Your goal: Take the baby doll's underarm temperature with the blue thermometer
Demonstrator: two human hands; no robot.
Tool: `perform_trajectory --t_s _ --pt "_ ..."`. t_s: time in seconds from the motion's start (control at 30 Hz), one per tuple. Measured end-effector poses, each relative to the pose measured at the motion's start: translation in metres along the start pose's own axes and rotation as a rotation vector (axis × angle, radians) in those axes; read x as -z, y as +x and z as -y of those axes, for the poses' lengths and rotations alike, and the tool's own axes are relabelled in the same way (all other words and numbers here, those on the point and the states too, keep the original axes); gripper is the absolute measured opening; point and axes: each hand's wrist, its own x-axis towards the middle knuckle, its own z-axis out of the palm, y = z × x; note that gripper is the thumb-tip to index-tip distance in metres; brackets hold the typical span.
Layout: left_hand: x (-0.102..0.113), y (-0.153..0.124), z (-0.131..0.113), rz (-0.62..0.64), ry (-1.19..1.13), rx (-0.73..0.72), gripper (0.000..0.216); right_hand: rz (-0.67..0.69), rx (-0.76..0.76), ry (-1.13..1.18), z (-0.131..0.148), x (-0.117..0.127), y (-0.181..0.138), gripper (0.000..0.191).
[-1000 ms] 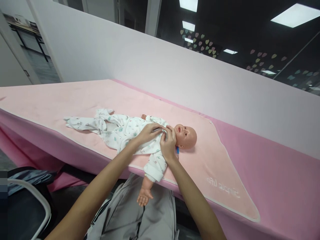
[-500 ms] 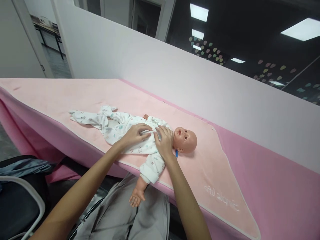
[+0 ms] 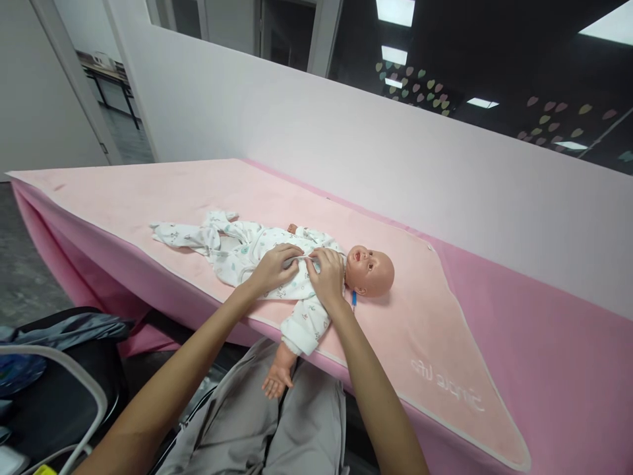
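A baby doll (image 3: 374, 272) lies on its back on the pink mat, its head to the right and its mouth open. It wears a white printed romper (image 3: 252, 243), whose leg parts stretch flat to the left. My left hand (image 3: 277, 269) and my right hand (image 3: 326, 274) meet at the chest, fingertips pinched on the romper's front edge, which is drawn into a thin line between them. Small fasteners there, if any, cannot be made out. The doll's near arm (image 3: 279, 369) hangs over the table edge between my forearms.
The peach-pink mat (image 3: 420, 330) covers a table draped in pink cloth (image 3: 558, 316). A low white wall (image 3: 321, 138) runs behind it, with dark glass above. At lower left stands a black chair (image 3: 64, 382) with cloth on it. A blue strip (image 3: 354, 298) shows under the doll's neck.
My fingers have closed more on the romper's front edge, and it now shows as a taut line between my hands. The doll stays in place while the view shifts slightly.
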Motion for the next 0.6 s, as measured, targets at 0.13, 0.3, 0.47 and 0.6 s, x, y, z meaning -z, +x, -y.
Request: perform_trajectory --t_s 0.13,0.3,0.47,0.6 --pt "0.0047 0.0014 0.0003 0.042 -0.081 0.020 0.026 -0.005 -0.005 0.007 0.0003 -0.0007 -0.0003 0.007" --pt "0.0086 0.0027 0.0030 0.092 -0.142 0.036 0.026 -0.015 -0.021 0.004 0.0005 -0.0015 -0.0003 0.006" --pt "0.0081 0.0026 0.0020 0.103 -0.131 0.072 0.026 -0.001 -0.020 -0.001 0.0005 -0.0019 -0.0005 0.008" --pt "0.0076 0.0008 0.0012 0.095 -0.168 0.093 0.024 0.011 -0.027 -0.012 0.0006 -0.0018 -0.0004 0.008"
